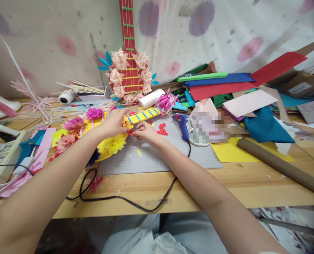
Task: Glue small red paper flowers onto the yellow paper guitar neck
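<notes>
A yellow paper guitar (143, 115) with blue frets lies on the grey cutting mat (157, 158), its body covered by paper flowers. My left hand (116, 122) rests over the body near the neck, fingers spread, its thumb close to a small yellow flower (127, 123). Just right of that thumb, my right hand (146, 132) pinches a small red paper piece (131, 133) at the guitar's edge. Below my left hand spreads a large yellow paper flower (111, 146). Several red paper petals (162, 129) lie on the mat to the right. What my left palm covers is hidden.
A blue glue gun (182, 125) lies right of the petals, its black cord (130, 201) looping along the table front. A red paper guitar (129, 70) stands behind. Coloured paper sheets (225, 84) and a brown tube (278, 165) are at right, a power strip (7, 158) at left.
</notes>
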{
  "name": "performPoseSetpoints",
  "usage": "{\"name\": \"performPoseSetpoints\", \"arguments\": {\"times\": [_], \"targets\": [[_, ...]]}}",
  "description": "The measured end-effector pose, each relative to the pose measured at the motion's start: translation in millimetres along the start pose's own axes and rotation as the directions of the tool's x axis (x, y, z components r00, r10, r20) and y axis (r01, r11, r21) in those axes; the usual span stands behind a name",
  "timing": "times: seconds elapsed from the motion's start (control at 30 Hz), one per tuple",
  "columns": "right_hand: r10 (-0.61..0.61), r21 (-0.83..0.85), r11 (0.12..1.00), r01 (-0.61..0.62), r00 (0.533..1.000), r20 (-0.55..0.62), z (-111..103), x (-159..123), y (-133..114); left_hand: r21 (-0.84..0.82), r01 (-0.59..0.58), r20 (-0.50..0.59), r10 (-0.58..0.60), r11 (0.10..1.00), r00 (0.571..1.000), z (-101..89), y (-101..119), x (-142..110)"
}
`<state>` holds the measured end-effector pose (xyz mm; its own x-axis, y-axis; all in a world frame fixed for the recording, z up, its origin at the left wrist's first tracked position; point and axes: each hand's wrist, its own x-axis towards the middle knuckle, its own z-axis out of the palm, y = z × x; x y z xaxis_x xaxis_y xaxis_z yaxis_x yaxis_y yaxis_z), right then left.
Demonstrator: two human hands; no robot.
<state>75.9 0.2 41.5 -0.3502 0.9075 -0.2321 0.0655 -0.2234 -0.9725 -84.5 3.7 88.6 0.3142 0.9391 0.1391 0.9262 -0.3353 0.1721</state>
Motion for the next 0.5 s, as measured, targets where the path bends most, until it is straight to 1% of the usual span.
{"name": "performPoseSetpoints", "arguments": {"times": [0.13,0.27,0.4,0.5], "targets": [[0.023,-0.01,1.0,-0.023,1.0,0.009,1.1,2.3,-3.4,-0.05,-0.009,0.006,0.009,0.999,1.0,1.2,-4.5,2.0],[0.047,-0.028,0.998,-0.047,0.999,-0.008,2.6,2.9,-6.1,-0.087,-0.012,0.002,0.012,0.996,1.0,-1.1,-4.5,1.8],[0.063,-0.006,0.998,-0.063,0.998,-0.002,4.1,4.0,-7.3,-0.104,-0.001,-0.006,0.001,0.995,1.0,-1.5,-5.3,1.7],[0.053,0.027,0.998,-0.054,0.998,0.019,3.5,5.5,-6.7,-0.12,0.001,-0.015,-0.003,0.993,1.0,-0.6,-7.0,1.8]]}}
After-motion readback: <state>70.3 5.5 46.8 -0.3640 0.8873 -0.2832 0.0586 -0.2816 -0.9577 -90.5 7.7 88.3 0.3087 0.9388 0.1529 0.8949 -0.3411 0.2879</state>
